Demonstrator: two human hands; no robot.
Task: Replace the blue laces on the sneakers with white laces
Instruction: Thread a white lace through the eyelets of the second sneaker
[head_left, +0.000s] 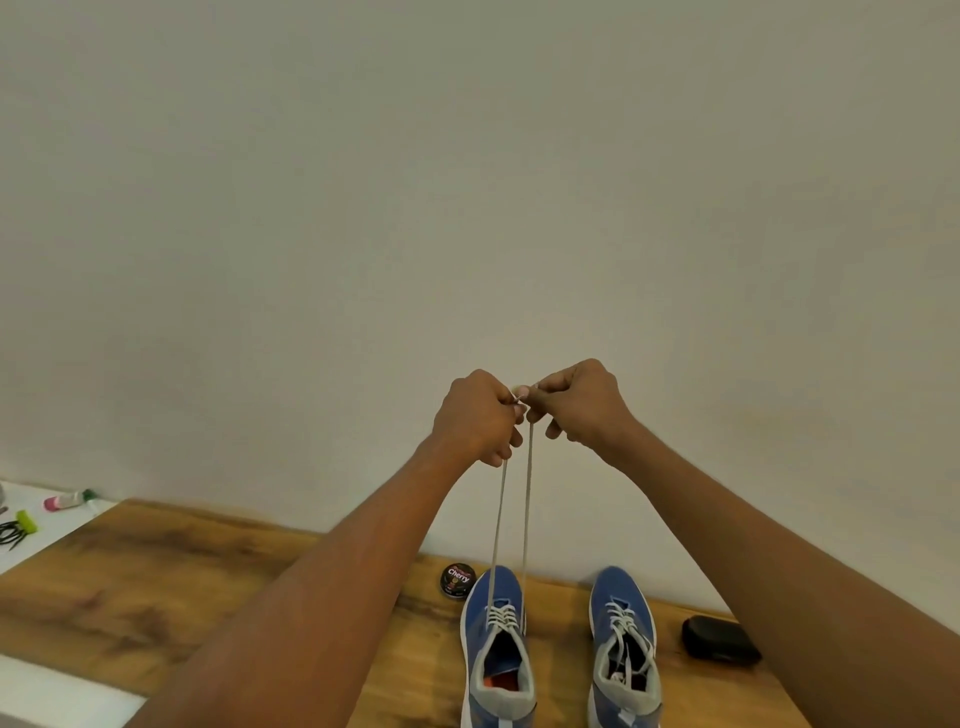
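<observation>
Standing side by side near the front edge of the wood-grain desk (156, 587), toes toward the wall, are two blue fabric sneakers with grey collars. The right-hand blue sneaker (623, 644) already carries a white lace crossed through its eyelets, its ends lying loose over the tongue. The left-hand blue sneaker (496, 649) is threaded only across its forward eyelets, and the two ends of its white flat lace (527, 499) rise almost straight up from there, pulled taut. No blue lace shows anywhere in view.

Farther back, a small round black tin of shoe polish (458, 580) sits just beside the left sneaker's toe, close to the desk's rear edge, and a black rounded case (721, 642) lies toward the right edge, well apart from the right sneaker. At the far left corner, on a white surface beside the desk, lie a pink-and-green tube (65, 500) and a green-tipped dark bundle (18, 530).

Highest and farthest, in front of the plain wall, the left hand (475, 418) and right hand (579, 405) meet almost knuckle to knuckle, each with fingers curled, pinching one lace end. Holding both tips together up there likely serves to even the two lengths and draw slack out of the lower crossings before the remaining eyelets are laced.
</observation>
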